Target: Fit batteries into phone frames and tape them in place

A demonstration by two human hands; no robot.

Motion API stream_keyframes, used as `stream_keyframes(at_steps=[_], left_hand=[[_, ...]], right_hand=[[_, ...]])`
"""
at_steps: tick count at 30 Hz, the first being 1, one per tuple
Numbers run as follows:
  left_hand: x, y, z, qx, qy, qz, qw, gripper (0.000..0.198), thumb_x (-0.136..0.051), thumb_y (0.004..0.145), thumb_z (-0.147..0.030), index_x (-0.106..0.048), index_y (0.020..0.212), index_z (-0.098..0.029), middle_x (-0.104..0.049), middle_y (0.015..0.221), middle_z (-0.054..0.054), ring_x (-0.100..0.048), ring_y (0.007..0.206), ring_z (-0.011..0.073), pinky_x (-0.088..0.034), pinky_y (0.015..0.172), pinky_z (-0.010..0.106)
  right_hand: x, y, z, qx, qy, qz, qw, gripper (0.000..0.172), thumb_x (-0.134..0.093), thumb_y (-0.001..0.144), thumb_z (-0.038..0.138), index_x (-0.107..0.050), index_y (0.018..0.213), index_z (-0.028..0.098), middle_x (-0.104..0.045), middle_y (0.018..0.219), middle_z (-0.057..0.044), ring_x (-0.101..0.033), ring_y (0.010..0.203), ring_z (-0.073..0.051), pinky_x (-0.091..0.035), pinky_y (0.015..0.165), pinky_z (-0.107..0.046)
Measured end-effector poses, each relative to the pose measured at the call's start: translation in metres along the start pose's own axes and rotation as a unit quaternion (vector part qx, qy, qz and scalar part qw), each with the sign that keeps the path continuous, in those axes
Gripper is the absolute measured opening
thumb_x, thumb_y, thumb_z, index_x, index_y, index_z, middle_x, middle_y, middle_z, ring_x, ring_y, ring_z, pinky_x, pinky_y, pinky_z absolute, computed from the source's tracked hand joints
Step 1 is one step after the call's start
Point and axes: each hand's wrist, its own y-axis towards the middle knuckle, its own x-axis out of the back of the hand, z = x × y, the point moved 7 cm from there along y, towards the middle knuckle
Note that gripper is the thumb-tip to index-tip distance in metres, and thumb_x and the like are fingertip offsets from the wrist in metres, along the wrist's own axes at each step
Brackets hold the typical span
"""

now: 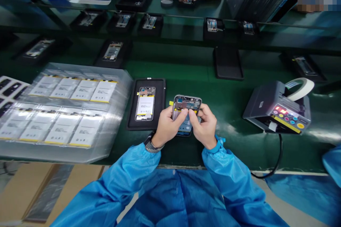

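Both my hands hold an opened phone frame over the green belt, its circuit boards showing at the top. My left hand grips its left side, thumb pressed on the middle. My right hand grips the right side, thumb also on the middle, near a yellow strip. Just left of them a black tray carries another phone frame with a white battery fitted.
Clear plastic trays of white batteries are stacked at the left. A grey tape dispenser with a tape roll and lit buttons stands at the right. Several black trays with phones lie on the belt beyond. Other people in blue coats work at the far side.
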Motion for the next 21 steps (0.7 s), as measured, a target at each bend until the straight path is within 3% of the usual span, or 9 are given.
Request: stream_keyframes(at_steps=[6,10,14,17,21], left_hand=[[0.001,-0.001,-0.007,-0.01,0.022,-0.008,1.0,0.022,-0.071,0.085,-0.035,-0.072,0.08,-0.014,-0.061,0.064,0.001,-0.051,0.058,0.012,-0.042,0.056,0.022],[-0.002,-0.005,-0.004,0.021,0.021,-0.011,0.999,0.023,-0.071,0.082,-0.037,-0.071,0.078,-0.014,-0.062,0.064,0.001,-0.05,0.057,0.0119,-0.042,0.055,0.022],[-0.005,-0.009,0.004,0.071,0.02,-0.028,0.997,0.029,-0.073,0.079,-0.042,-0.069,0.073,-0.014,-0.06,0.063,0.001,-0.049,0.059,0.0124,-0.043,0.057,0.023],[-0.007,-0.008,0.01,0.094,-0.008,-0.038,0.995,0.032,-0.073,0.08,-0.045,-0.072,0.079,-0.013,-0.064,0.069,0.003,-0.053,0.063,0.0137,-0.046,0.059,0.023],[-0.013,-0.004,0.016,0.107,-0.052,-0.011,0.993,0.038,-0.073,0.082,-0.049,-0.075,0.093,-0.013,-0.073,0.084,0.007,-0.061,0.073,0.0167,-0.051,0.065,0.025]], right_hand=[[0.003,-0.003,0.007,0.023,-0.057,-0.018,0.998,0.013,-0.067,0.094,0.033,-0.063,0.1,0.022,-0.074,0.077,0.0,-0.069,0.064,-0.016,-0.056,0.063,-0.025],[0.002,-0.008,0.006,0.013,-0.034,-0.045,0.998,0.012,-0.066,0.093,0.032,-0.062,0.099,0.023,-0.075,0.084,-0.002,-0.071,0.071,-0.016,-0.056,0.064,-0.025],[0.001,-0.01,0.0,-0.015,-0.009,-0.061,0.998,0.01,-0.066,0.092,0.03,-0.061,0.096,0.023,-0.074,0.081,-0.001,-0.069,0.066,-0.015,-0.053,0.06,-0.024],[0.001,-0.005,-0.007,-0.044,0.014,-0.045,0.998,0.01,-0.065,0.092,0.031,-0.062,0.096,0.022,-0.073,0.078,0.0,-0.068,0.065,-0.015,-0.052,0.06,-0.025],[0.004,0.002,-0.009,-0.046,0.018,-0.013,0.999,0.011,-0.067,0.093,0.032,-0.064,0.095,0.022,-0.07,0.075,0.002,-0.066,0.065,-0.015,-0.051,0.063,-0.025]])
